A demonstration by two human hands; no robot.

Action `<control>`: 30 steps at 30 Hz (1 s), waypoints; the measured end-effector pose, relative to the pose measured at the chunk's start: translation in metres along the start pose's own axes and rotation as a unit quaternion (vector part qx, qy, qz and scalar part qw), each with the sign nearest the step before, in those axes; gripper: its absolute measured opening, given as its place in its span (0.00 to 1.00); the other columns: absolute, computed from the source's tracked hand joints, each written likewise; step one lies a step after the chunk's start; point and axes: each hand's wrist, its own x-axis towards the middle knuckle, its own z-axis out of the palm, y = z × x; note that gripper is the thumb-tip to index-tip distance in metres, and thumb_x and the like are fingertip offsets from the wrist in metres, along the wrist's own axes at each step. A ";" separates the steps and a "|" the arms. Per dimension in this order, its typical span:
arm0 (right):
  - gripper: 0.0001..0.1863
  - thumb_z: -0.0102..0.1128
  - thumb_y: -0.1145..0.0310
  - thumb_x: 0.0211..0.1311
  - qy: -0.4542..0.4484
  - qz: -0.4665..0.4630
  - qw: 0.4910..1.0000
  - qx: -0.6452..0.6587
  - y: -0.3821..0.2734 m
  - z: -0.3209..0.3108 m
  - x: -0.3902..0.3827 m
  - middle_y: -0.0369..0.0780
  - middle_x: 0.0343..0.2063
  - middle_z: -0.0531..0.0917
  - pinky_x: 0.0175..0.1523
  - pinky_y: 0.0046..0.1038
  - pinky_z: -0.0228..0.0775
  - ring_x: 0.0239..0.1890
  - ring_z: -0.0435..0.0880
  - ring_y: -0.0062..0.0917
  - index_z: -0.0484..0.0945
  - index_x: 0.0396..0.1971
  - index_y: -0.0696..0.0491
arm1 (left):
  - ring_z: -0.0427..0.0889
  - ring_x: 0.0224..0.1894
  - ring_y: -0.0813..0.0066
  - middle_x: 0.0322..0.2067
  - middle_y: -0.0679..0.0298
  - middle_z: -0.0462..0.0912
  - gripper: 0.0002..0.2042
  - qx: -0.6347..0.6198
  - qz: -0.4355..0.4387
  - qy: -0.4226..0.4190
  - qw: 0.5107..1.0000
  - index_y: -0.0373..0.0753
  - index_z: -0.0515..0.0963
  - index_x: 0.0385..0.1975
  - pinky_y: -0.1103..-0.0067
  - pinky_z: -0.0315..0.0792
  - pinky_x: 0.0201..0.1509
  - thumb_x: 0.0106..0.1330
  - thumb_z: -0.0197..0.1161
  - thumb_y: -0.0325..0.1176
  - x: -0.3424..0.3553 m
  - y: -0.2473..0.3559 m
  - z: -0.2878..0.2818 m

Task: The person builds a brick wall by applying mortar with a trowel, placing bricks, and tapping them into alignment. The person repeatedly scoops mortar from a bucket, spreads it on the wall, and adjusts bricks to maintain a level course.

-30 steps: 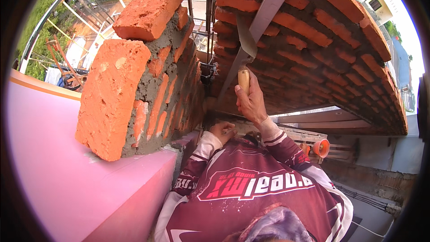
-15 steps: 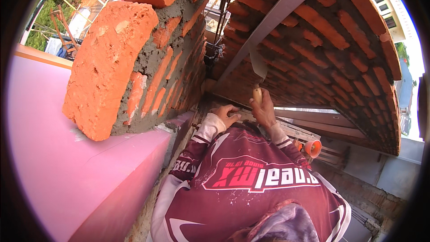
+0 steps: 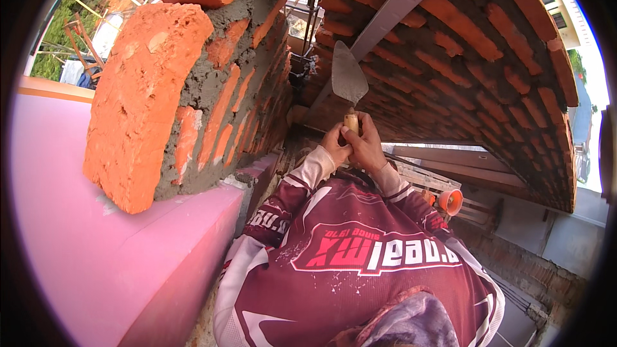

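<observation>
A pointed masonry trowel [image 3: 350, 79] with a pale wooden handle stands blade up in front of me, its grey blade smeared and turned flat toward me. My right hand [image 3: 369, 146] is closed round the handle. My left hand [image 3: 334, 148] is closed too, its fingertips pressed to the handle's left side beside the right thumb. To the left rises an orange brick wall [image 3: 150, 106] with grey mortar smeared over its inner side. A second brick wall [image 3: 443, 83] with mortared joints spreads behind the trowel and to the right.
A long grey metal bar [image 3: 402, 5] slants across the right wall. Pink surface [image 3: 58, 173] fills the left side. An orange cup-like thing [image 3: 451, 202] sits right of my right forearm. Thin dark rods [image 3: 316, 6] stand in the gap between the walls.
The trowel has moved left and its blade has turned from nearly edge-on to face me. My left hand has come up from lower left to meet the right hand at the handle.
</observation>
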 end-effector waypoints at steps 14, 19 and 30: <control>0.21 0.57 0.62 0.72 0.101 -0.004 0.990 -0.100 -0.010 -0.042 -0.011 0.51 0.39 0.85 0.48 0.37 0.75 0.42 0.86 0.42 0.74 0.58 0.59 | 0.86 0.41 0.71 0.46 0.55 0.87 0.27 0.101 -0.083 -0.045 0.990 0.34 0.76 0.60 0.75 0.80 0.48 0.62 0.75 0.37 -0.002 0.034 -0.015; 0.23 0.57 0.54 0.74 0.161 -0.029 0.959 -0.233 0.019 -0.089 -0.027 0.55 0.38 0.85 0.46 0.42 0.76 0.43 0.87 0.50 0.75 0.57 0.57 | 0.86 0.41 0.74 0.45 0.56 0.87 0.25 0.116 -0.124 0.005 0.985 0.33 0.76 0.59 0.77 0.80 0.46 0.65 0.73 0.36 -0.018 -0.008 -0.039; 0.20 0.52 0.50 0.75 0.140 -0.062 0.914 -0.376 0.002 -0.175 -0.012 0.55 0.32 0.85 0.39 0.54 0.72 0.39 0.83 0.59 0.77 0.49 0.53 | 0.88 0.43 0.61 0.42 0.52 0.89 0.24 0.234 -0.225 0.113 0.939 0.32 0.80 0.52 0.70 0.81 0.51 0.61 0.74 0.42 -0.057 -0.178 -0.103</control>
